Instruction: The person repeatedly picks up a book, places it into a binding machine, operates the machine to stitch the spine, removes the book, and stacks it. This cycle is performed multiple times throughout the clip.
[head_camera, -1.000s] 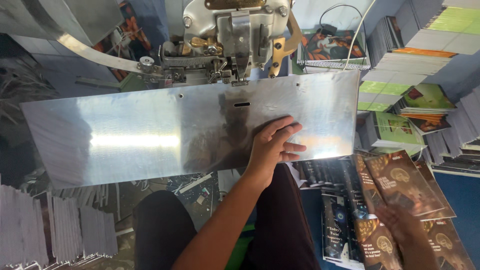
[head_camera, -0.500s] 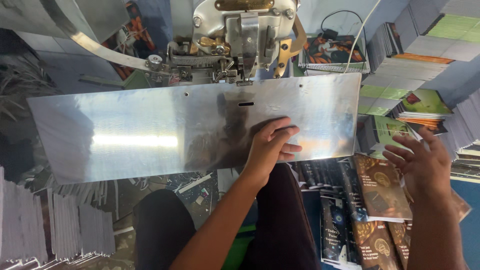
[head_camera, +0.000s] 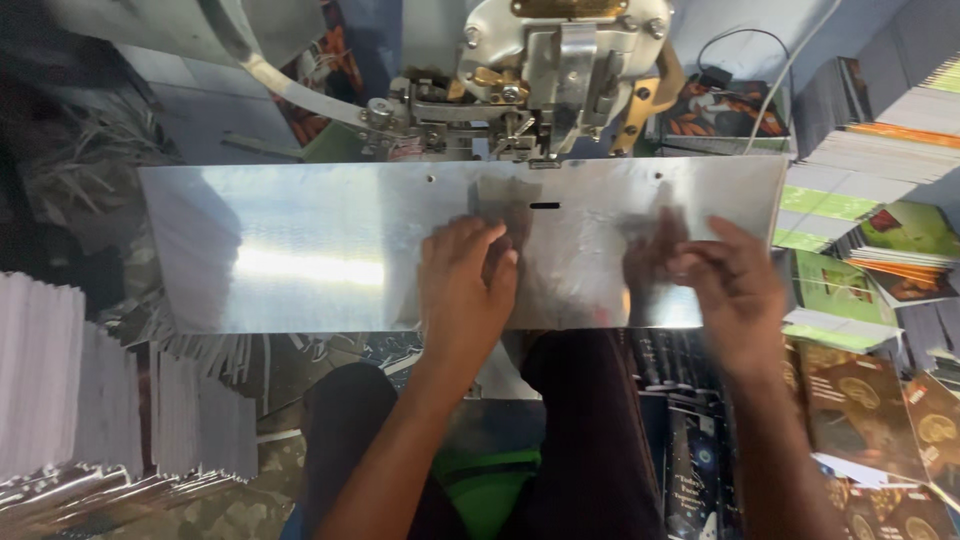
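A shiny metal work plate (head_camera: 300, 250) spans the middle of the head view, under the grey stitching machine head (head_camera: 545, 80). My left hand (head_camera: 465, 285) lies flat on the plate just below a small dark slot (head_camera: 545, 206), fingers loosely apart, holding nothing. My right hand (head_camera: 725, 285) rests palm down on the plate's right part, fingers spread, also holding nothing. Brown booklets (head_camera: 860, 405) lie below and right of my right hand.
Stacks of green and white booklets (head_camera: 870, 200) fill the right side. Dark booklets (head_camera: 700, 450) lie by my right knee. White paper bundles (head_camera: 70, 390) stand at the lower left. A cable (head_camera: 790, 70) runs behind the machine. My legs are under the plate.
My right hand rose from the brown booklets at the lower right and now lies on the plate. My left hand stayed on the plate near the slot.
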